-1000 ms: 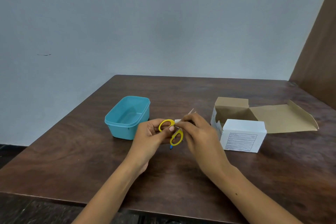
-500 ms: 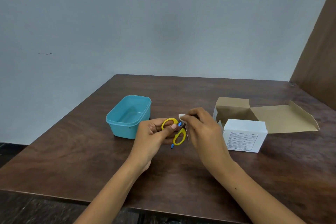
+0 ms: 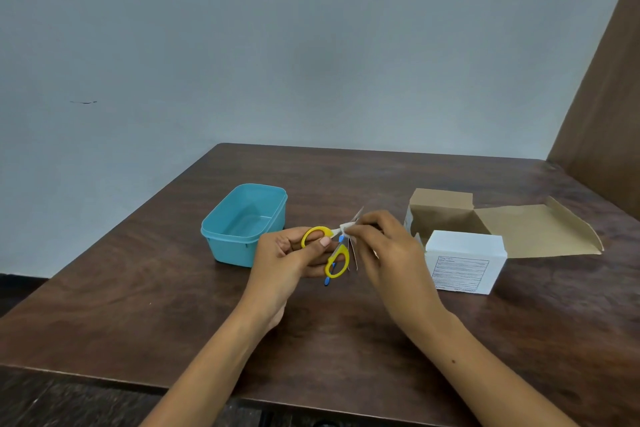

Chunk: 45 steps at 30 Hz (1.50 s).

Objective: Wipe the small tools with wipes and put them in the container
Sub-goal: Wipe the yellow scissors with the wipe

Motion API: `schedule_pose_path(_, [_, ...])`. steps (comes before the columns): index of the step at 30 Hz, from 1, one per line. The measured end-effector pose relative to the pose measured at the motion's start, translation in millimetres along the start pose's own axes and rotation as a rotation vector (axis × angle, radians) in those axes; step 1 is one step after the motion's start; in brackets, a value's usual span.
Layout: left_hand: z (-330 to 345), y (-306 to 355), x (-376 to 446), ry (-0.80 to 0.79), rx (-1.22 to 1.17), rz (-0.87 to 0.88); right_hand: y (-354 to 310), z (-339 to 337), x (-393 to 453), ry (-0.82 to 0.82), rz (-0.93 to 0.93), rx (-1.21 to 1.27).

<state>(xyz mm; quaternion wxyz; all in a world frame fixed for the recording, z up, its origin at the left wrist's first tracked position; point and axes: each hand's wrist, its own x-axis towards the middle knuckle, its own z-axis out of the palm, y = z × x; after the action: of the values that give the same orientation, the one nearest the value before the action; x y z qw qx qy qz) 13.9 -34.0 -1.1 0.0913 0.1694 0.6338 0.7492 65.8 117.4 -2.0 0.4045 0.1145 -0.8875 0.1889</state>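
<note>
My left hand (image 3: 287,258) grips small scissors (image 3: 337,262) by their yellow handles, a little above the table's middle. The blades point up and to the right and are mostly hidden. My right hand (image 3: 384,250) pinches a small white wipe (image 3: 347,228) around the blades, right next to the handles. The open teal container (image 3: 242,224) stands just left of my hands, with nothing visible inside it.
A white cardboard box (image 3: 462,262) with its brown flaps folded open sits to the right of my hands on the dark wooden table (image 3: 138,288). A grey wall rises behind, and a brown panel stands at the far right.
My right hand has slid the wipe along the blades, down toward the handles and back up a little. The left hand keeps its hold on the scissors.
</note>
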Motion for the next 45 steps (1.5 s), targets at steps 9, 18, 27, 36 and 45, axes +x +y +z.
schedule_pose_path(9, [0.3,1.9,-0.8,0.009,0.016,-0.023,0.0,-0.5,-2.0,0.004,-0.003,-0.002])
schedule_pose_path(18, [1.2,3.7,-1.7,0.002,0.009,-0.034,6.4,-1.7,0.0,0.154,0.12,0.028])
schedule_pose_path(27, [2.9,4.5,-2.2,-0.01,0.036,-0.044,11.9,-1.4,3.1,0.15,0.163,-0.004])
schedule_pose_path(36, [1.2,5.6,-2.3,-0.009,0.042,-0.023,4.3,1.3,0.4,0.134,0.112,-0.003])
schedule_pose_path(45, [0.7,6.1,-1.6,0.008,0.064,0.02,-0.8,3.4,-3.1,0.088,0.06,-0.032])
